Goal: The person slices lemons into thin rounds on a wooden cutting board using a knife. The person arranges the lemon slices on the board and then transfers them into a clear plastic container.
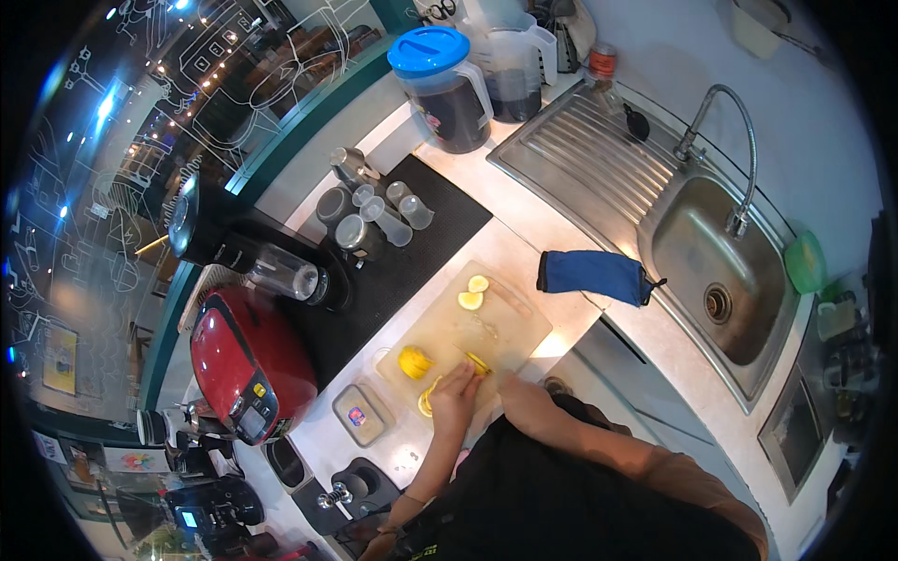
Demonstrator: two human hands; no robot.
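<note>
A pale cutting board (505,336) lies on the counter before me. My left hand (456,389) pinches a yellow lemon piece (478,363) near the board's front edge. Close to its right is my right hand (515,393), blurred; whether it holds anything cannot be made out. Sliced lemon (415,362) sits together in a bunch left of my left hand, and more lemon slices (425,401) lie partly hidden behind that hand. Two cut lemon pieces (471,301) rest near the board's far end.
A lidded clear container (363,415) stands left of the board. Beyond are a black mat (449,189) with cups, a red rice cooker (245,365), and a blue-lidded pitcher (449,105). A blue cloth pouch (593,272) lies beside the steel sink (701,280).
</note>
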